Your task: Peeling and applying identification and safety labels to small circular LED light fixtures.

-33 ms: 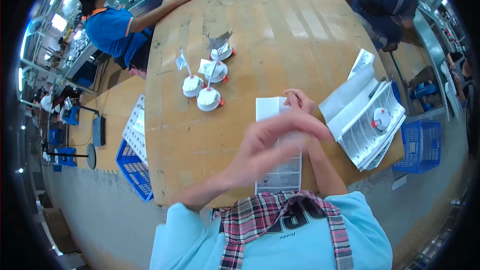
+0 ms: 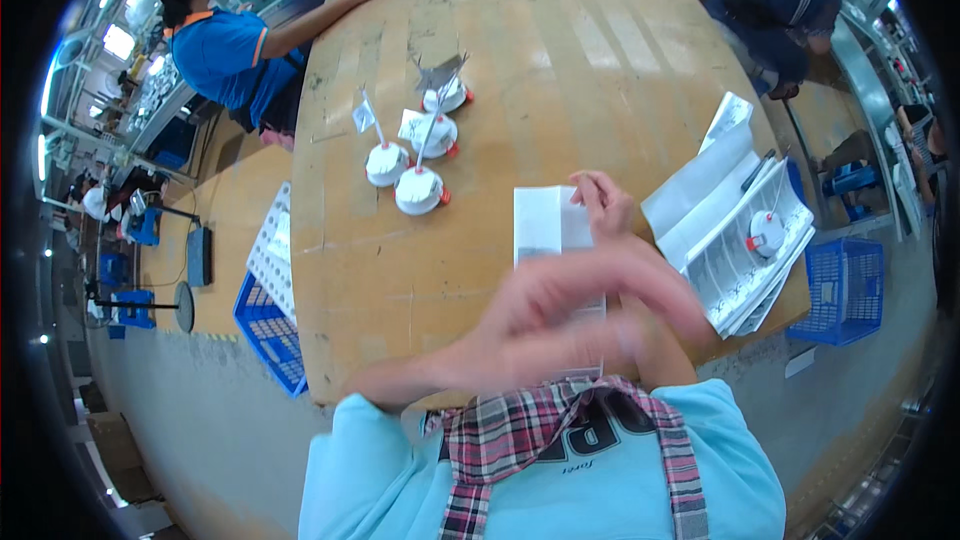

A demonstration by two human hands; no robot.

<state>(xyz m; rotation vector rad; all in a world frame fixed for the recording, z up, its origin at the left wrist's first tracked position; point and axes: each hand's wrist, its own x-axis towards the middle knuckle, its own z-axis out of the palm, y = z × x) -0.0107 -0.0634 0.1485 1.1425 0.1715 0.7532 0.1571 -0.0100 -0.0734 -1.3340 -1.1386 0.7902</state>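
A long printed paper sheet [image 2: 538,218] with crease lines lies on the table in front of me. My right hand [image 2: 607,210] is at its far right corner, fingers bent together on the sheet's edge. Above the sheet's near part, my left hand [image 2: 565,305] reaches across my right forearm. It is smeared by motion, but a gap shows between thumb and stretched fingers, and nothing is seen in it. To the right lies a stack of printed sheets [image 2: 712,262], with a round white fixture [image 2: 767,233] with red clips on top.
Several round white fixtures [image 2: 418,190] with red clips, some with tags, stand left of centre on the wooden table [image 2: 400,310]. Blue crates [image 2: 842,290] flank the table. A person in blue [image 2: 225,65] rests a hand on its far left edge; another person [image 2: 780,10] is far right.
My left hand has slid a little to the right over my right forearm. My right hand stays at the sheet's far corner. The whole view has shifted slightly.
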